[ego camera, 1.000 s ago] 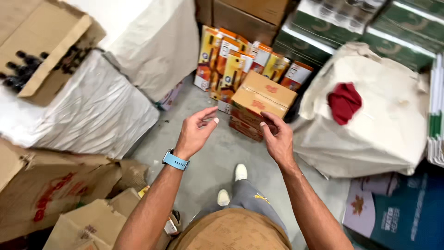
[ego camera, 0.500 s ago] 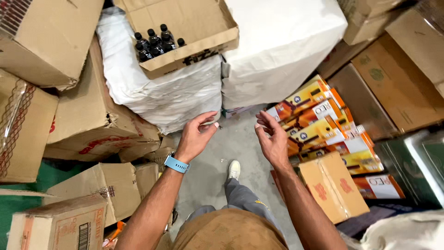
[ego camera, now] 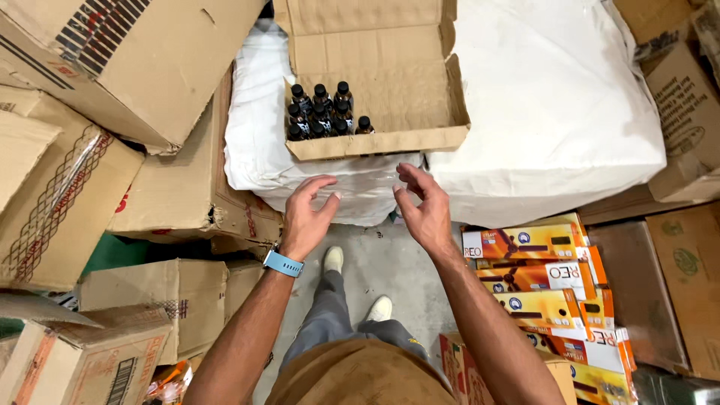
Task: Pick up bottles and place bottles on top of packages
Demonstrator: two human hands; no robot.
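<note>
Both my hands are raised in front of me with fingers spread and nothing in them. My left hand (ego camera: 305, 214), with a blue band at the wrist, and my right hand (ego camera: 422, 210) hover just below an open cardboard box (ego camera: 375, 142). Several dark bottles with black caps (ego camera: 322, 112) stand in the box's left half. The box rests on a white sack (ego camera: 262, 150). Neither hand touches the box.
A second large white sack (ego camera: 555, 112) lies to the right. Stacked brown cartons (ego camera: 127, 67) crowd the left side. Orange and yellow flat boxes (ego camera: 547, 285) are piled at the lower right. My feet stand on a narrow strip of grey floor (ego camera: 382, 262).
The view has swung left from the orange boxes toward the open bottle box, which is now straight ahead. My hands have risen and spread apart, fingers open.
</note>
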